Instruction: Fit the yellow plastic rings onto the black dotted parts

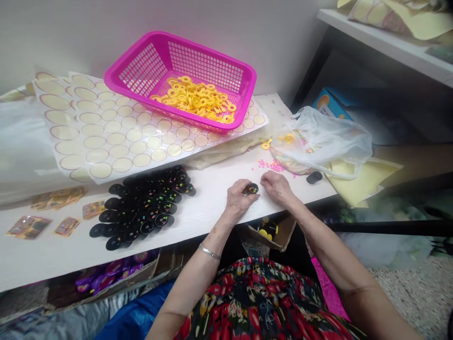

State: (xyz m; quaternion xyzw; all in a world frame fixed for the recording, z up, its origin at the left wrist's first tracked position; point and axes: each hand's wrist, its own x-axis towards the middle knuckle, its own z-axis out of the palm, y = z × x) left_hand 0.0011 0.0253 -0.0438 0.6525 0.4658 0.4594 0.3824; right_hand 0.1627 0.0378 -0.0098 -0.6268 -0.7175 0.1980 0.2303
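Cup (252, 188), small, black, coloured bits inside: clamped in fingers of left hand (239, 198), over white tabletop (208, 189). Right hand (277, 189): just right, fingers curled; I cannot tell whether they pinch anything. Similar black cups (146, 227): grouped left. Pink beads (273, 165): beyond right hand. Magenta basket (251, 78): far side.

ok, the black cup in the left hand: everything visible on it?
The small, round black cup looks like plastic, its rim facing up toward the camera, coloured bits showing within. The left hand holds it over the white table; base contact is hidden. The right hand is close, apparently apart.
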